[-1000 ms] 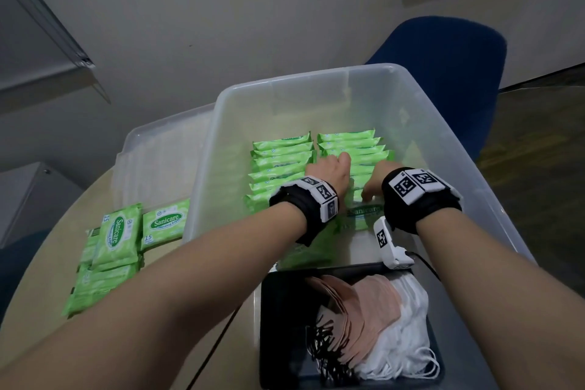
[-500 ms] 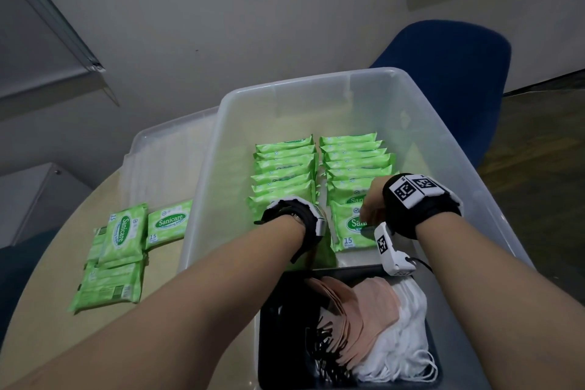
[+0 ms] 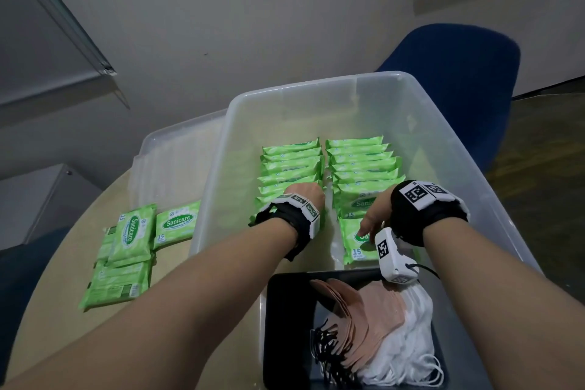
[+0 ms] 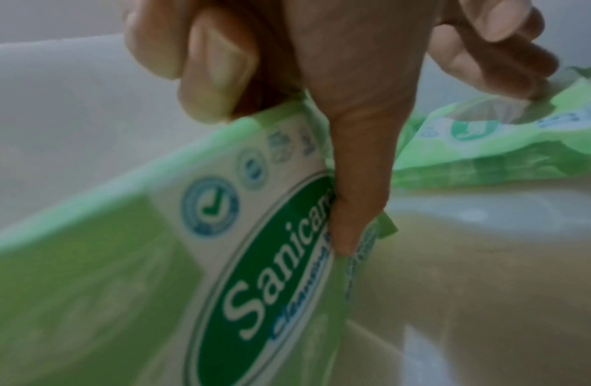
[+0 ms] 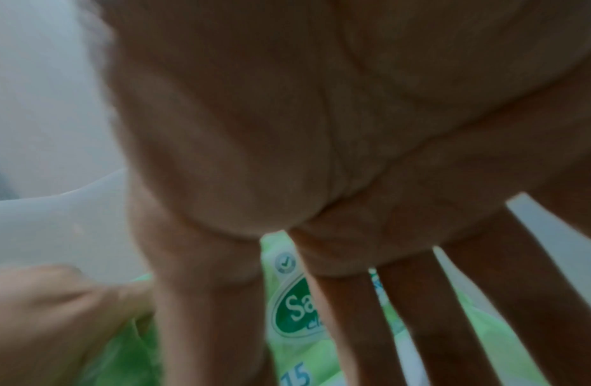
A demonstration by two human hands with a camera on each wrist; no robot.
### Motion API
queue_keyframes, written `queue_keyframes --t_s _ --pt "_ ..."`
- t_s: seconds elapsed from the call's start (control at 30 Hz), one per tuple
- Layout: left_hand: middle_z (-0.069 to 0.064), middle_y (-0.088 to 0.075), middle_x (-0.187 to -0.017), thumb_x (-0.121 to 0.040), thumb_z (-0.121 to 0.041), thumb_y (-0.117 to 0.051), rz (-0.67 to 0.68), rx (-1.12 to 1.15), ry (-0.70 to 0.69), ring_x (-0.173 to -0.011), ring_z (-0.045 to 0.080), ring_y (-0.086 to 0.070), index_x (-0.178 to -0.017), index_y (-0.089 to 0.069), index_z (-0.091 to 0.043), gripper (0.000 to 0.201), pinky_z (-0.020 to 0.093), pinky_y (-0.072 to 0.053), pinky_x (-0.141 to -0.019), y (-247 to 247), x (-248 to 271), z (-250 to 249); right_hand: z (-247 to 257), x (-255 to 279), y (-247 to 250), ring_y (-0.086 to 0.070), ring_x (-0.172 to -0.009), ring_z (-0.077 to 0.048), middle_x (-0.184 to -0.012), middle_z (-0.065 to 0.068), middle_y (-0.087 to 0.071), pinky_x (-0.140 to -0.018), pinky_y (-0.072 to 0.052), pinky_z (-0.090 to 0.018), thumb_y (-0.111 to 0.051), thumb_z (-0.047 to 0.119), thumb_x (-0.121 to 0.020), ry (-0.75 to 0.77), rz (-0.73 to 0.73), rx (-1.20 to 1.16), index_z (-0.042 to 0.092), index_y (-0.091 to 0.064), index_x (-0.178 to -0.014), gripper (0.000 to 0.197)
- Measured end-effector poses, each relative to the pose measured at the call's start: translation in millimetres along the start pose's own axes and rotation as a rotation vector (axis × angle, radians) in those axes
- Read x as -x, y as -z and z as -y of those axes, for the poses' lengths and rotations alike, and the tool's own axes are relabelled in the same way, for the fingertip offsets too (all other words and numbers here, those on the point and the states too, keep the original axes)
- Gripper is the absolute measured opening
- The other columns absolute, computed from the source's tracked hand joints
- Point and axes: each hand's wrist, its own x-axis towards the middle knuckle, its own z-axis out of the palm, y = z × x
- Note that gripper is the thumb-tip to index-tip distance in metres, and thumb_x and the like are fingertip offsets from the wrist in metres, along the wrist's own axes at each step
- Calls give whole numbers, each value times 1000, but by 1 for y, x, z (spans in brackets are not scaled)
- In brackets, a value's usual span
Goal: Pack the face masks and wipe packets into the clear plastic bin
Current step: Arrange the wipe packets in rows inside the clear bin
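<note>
I have both hands down inside the clear bin [image 3: 468,149], which sits on the round table [image 3: 66,263]. My left hand [image 3: 305,196] is at the near end of the left row of wipe packets [image 3: 289,168]; the left wrist camera shows its thumb and fingers [image 4: 218,68] pinching the top edge of one green packet [image 4: 175,261], holding it upright. My right hand [image 3: 376,212] is at the near end of the right row of packets [image 3: 361,165], fingers [image 5: 419,313] straight and spread, pointing down onto a leaning packet [image 3: 354,242] at the front of that row; I cannot tell whether the fingertips press it or only touch it. Both rows stand on edge along the bin floor, side by side with a narrow gap between them. More green packets [image 3: 126,250] lie in a loose pile on the table to the left of the bin, outside it. The face masks [image 3: 373,323], pink ones and white ones, lie heaped in a black tray [image 3: 285,326] just at the near end of the bin. A blue chair [image 3: 459,73] stands behind the bin
</note>
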Motion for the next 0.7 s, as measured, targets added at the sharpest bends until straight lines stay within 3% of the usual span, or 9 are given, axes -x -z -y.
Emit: queue_keyframes --t_s 0.03,0.1,0.17,0.27,0.33,0.4,0.53,0.63,0.7 --pt "8 -62 -100 -95 -5 -39 -17 12 4 -103 28 -62 -119 -47 -1 25 34 -45 -73 -1 2 -2 -3 -7 2 -56 -97 -24 -127 -9 -57 -75 -48 -29 -57 22 -93 4 -34 1 1 -52 -129 43" --pt "11 -63 -108 -97 -2 -32 -81 39 -4 -98 29 -63 -124 -38 0 28 31 -39 -62 -2 6 -5 -5 -13 4 -58 -84 -23 -96 -7 -65 -84 -46 -32 -63 23 -89 9 -116 -33 0 -63 -112 32" --pt "13 -62 -107 -98 -3 -31 -163 54 -21 -93 29 -63 -128 -36 -1 30 31 -36 -59 -4 8 -9 -6 -17 6 -56 -83 -23 -77 -3 -57 -87 -45 -33 -66 24 -86 -22 -150 -31 4 -62 -83 20" --pt "14 -62 -92 -90 -12 -54 -312 10 -63 -76 24 -64 -112 -53 -5 23 26 -31 -52 8 18 -9 -6 -18 6 -54 -75 -21 -73 -3 -53 -89 -44 -34 -67 25 -85 -22 -190 -45 10 -52 -68 28" --pt "17 -56 -108 -98 -9 -37 -242 -64 -151 -92 27 -62 -123 -43 -4 26 28 -32 -54 7 17 -14 -6 -19 6 -51 -67 -17 -72 -2 -53 -85 -43 -32 -67 24 -85 -16 -181 -49 10 -51 -68 28" --pt "16 -55 -116 -101 -7 -27 -113 -188 -238 -102 29 -59 -127 -39 -2 28 32 -37 -63 4 17 -18 -6 -19 5 -55 -74 -20 -76 -3 -58 -86 -44 -32 -67 24 -85 -26 -182 -19 10 -53 -68 26" --pt "11 -61 -114 -99 -12 -40 53 -387 -458 -84 26 -55 -119 -52 -2 25 27 -40 -61 10 29 -31 -9 -19 3 -61 -98 -23 -110 -8 -66 -93 -49 -34 -65 26 -82 -39 -261 150 8 -67 -88 18" --pt "12 -59 -118 -98 -29 -47 212 -337 -484 -89 29 -56 -120 -54 -2 35 30 -46 -74 14 37 -46 -11 -38 8 -64 -80 -23 -82 -3 -70 -87 -54 -38 -70 39 -59 -55 -334 263 16 -66 -62 24" --pt "10 -62 -103 -94 -43 -50 257 -201 -406 -87 26 -60 -109 -58 -7 40 30 -48 -80 12 36 -49 -15 -65 14 -65 -73 -24 -67 0 -65 -83 -56 -40 -65 45 -47 -63 -347 300 15 -61 -53 31"
